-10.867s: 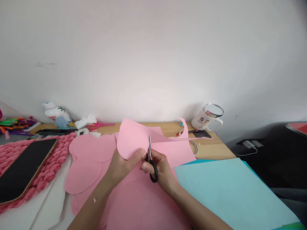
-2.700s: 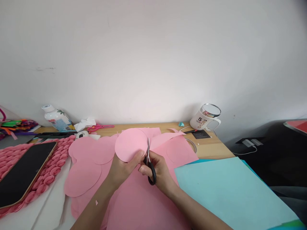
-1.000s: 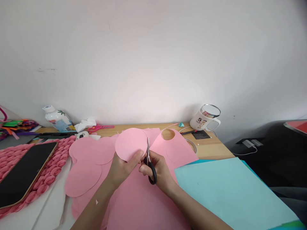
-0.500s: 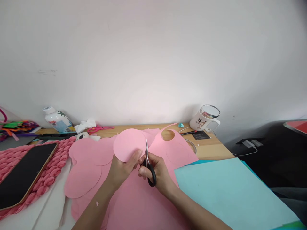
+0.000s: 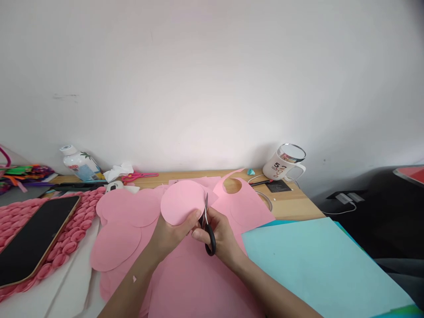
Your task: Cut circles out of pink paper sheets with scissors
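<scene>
My left hand (image 5: 174, 234) pinches a pink paper circle (image 5: 181, 201) by its lower edge, thumb on top. In my right hand (image 5: 217, 234) is a pair of black-handled scissors (image 5: 210, 240), blades pointing up along the circle's right edge. A small pointed strip of pink paper sticks out beyond the blades. Behind my right hand lies a pink paper offcut (image 5: 247, 210) with a round hole and a curled strip. More cut pink circles (image 5: 115, 245) overlap to the left of my hands, and pink sheets (image 5: 198, 282) lie under my wrists.
At the right are light blue sheets (image 5: 318, 265) and a white mug (image 5: 281, 165) on the wooden desk. A phone (image 5: 36, 238) rests on a pink braided mat (image 5: 74, 236) at left. Pink scissors (image 5: 139, 176), tissue (image 5: 118, 172) and a white bottle (image 5: 82, 165) stand along the wall.
The circle and both hands have shifted slightly right. The scissors have tilted a little, and a pointed strip of paper now shows right of the blades.
</scene>
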`<state>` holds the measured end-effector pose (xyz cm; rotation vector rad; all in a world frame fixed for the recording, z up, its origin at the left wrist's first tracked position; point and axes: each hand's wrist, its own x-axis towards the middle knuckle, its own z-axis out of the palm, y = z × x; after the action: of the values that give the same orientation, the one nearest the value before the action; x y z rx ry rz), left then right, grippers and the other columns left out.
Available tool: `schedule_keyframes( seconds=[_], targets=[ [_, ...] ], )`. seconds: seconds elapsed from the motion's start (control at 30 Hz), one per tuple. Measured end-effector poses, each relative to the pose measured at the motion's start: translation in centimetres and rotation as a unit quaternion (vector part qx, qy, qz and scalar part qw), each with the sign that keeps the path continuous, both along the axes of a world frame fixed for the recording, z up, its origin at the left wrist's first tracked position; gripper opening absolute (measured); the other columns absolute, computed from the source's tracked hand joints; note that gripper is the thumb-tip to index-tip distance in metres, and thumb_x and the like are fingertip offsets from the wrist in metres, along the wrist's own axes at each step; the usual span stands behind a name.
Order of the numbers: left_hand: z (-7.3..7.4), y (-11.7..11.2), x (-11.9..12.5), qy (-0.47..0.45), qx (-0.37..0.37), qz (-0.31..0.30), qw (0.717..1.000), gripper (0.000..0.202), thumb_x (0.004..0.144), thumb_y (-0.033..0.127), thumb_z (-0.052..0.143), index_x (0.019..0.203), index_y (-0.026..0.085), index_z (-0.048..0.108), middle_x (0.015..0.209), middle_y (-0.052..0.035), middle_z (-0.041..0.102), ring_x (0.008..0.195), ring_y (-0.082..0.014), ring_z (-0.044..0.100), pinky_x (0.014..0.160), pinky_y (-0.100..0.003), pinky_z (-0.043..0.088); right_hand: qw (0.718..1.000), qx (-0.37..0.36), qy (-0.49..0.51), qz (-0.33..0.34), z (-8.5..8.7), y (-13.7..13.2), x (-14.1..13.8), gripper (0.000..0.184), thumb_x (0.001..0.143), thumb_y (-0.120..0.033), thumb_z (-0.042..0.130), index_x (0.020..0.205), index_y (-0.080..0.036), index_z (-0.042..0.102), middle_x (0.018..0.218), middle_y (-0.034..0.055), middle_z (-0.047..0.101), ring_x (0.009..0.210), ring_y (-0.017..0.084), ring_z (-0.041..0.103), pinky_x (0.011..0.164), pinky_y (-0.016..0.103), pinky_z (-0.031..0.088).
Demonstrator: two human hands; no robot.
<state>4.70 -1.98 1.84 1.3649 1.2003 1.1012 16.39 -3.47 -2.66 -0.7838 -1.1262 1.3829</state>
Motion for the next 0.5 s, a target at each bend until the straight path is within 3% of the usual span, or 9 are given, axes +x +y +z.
schedule_keyframes(
  seconds=[0.27,0.5],
  targets=[
    [-0.38,0.24,-0.21,0.005,0.02,-0.016,1.0,0.028,0.068,0.034,0.061,0.048,0.021,0.046,0.047,0.0016,0.051,0.058,-0.0167,0.058,0.05,-0.026,0.047,1.0,0.001,-0.003,0.009,-0.07,0.02,0.01,0.042,0.06,-0.046,0.078,0.069,-0.019,0.048,0.058,-0.0058,0.041,0.052,0.009,0.03,0.047,0.022,0.026],
    [-0.5,0.57,-0.57,0.034,0.036,-0.039,0.998,0.022,0.071,0.03,0.057,0.053,0.021,0.048,0.045,0.0036,0.049,0.048,-0.0127,0.052,0.045,-0.024,0.042,1.0,-0.007,-0.016,0.011,-0.11,0.04,0.05,0.04,0.061,-0.047,0.076,0.07,-0.019,0.049,0.057,-0.0056,0.04,0.05,0.009,0.031,0.047,0.023,0.026]
  ],
)
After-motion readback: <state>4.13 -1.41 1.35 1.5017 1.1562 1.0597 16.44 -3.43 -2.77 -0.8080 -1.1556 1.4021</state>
